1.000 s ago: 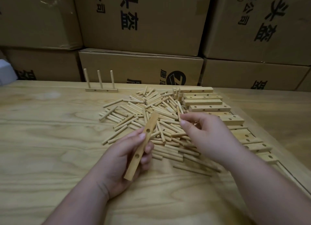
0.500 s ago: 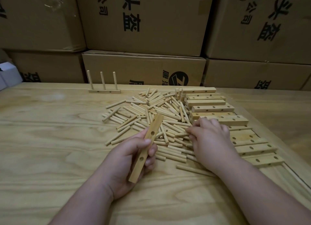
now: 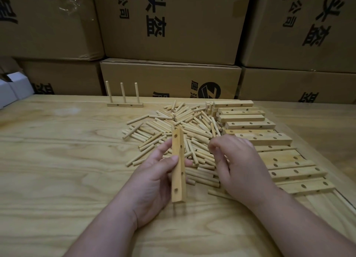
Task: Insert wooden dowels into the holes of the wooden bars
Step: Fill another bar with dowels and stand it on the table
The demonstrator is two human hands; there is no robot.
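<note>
My left hand [image 3: 154, 181] grips a wooden bar [image 3: 178, 172] with several holes, held nearly upright above the table with its holed face toward me. A loose pile of wooden dowels [image 3: 183, 125] lies just beyond it. My right hand [image 3: 242, 168] hovers over the pile's right side with its fingers curled downward. Whether a dowel is inside them is hidden. A row of drilled wooden bars [image 3: 250, 124] lies at the right. One bar with three upright dowels [image 3: 125, 105] stands at the back.
The work surface is a pale wooden table [image 3: 57, 160], with its right edge close behind the row of bars. Stacked cardboard boxes [image 3: 169, 77] wall off the back. White boxes [image 3: 11, 91] sit at the far left edge.
My left hand has turned the bar from slanted to nearly upright. My right hand dipped into the dowel pile, then rose slightly with its fingers curled.
</note>
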